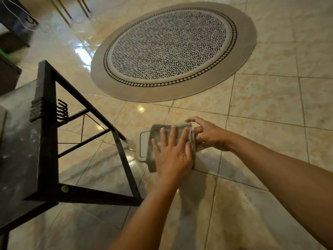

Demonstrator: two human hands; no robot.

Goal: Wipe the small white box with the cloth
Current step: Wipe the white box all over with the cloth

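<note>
The small white box is held up in the air above the tiled floor, and only its left end with rounded corners shows. A grey cloth is draped over most of it. My left hand lies flat on the cloth with fingers spread, pressing it against the box. My right hand grips the right end of the box and the cloth's edge with its fingertips. The box's right part is hidden under the cloth and my hands.
A black metal-framed table with a dark dusty top stands at the left, its leg close to the box. A round grey patterned rug lies on the glossy beige tiles beyond. Dark furniture sits at the far left.
</note>
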